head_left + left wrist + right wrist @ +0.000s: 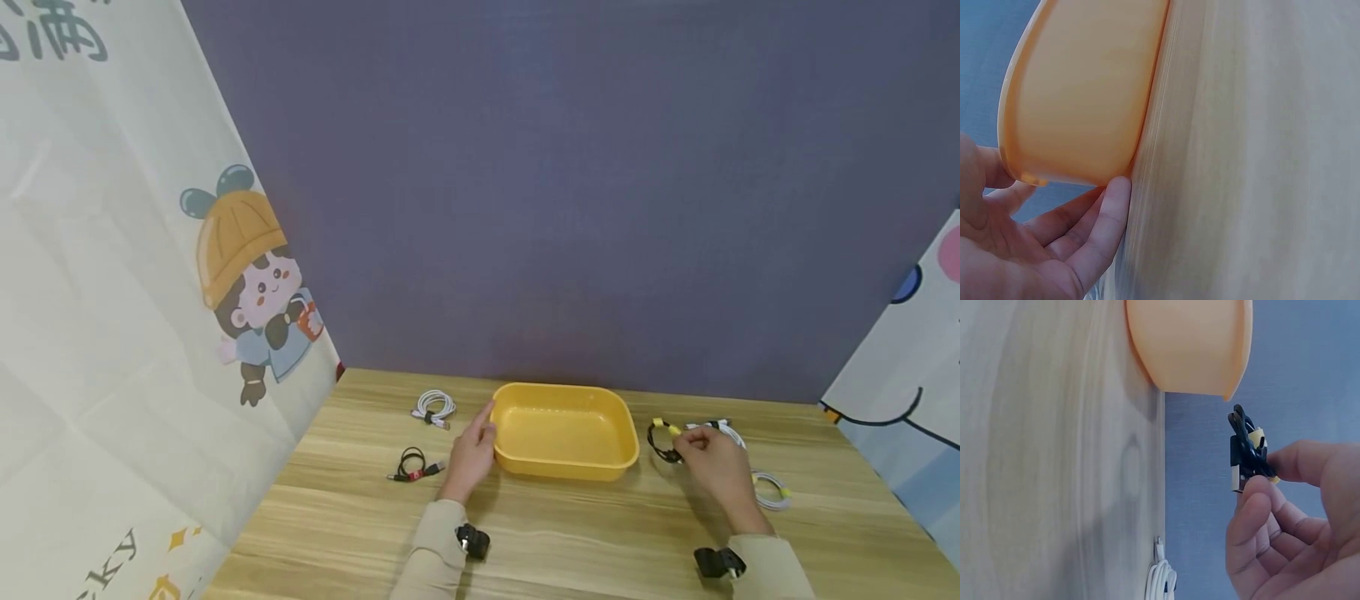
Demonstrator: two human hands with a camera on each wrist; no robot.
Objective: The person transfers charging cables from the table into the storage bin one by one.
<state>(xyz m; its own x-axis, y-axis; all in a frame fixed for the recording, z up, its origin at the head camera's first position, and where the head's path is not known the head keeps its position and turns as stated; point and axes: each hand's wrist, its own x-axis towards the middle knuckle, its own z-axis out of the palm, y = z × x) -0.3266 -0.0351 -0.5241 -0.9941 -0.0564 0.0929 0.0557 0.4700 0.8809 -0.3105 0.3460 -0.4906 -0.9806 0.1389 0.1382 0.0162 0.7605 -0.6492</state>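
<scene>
On the wooden table (570,533), the left hand (471,454) rests straight fingers against the yellow tray (562,467); the right hand (712,462), fingers curled, pinches a coiled black cable (662,439).

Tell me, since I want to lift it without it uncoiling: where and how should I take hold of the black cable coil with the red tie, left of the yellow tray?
Probably pinch the black cable coil at its red tie, coming from above. It lies flat on the table, and the tie gathers its loops where the plug ends stick out. The left hand is nearest, its fingers resting on the yellow tray.
</scene>
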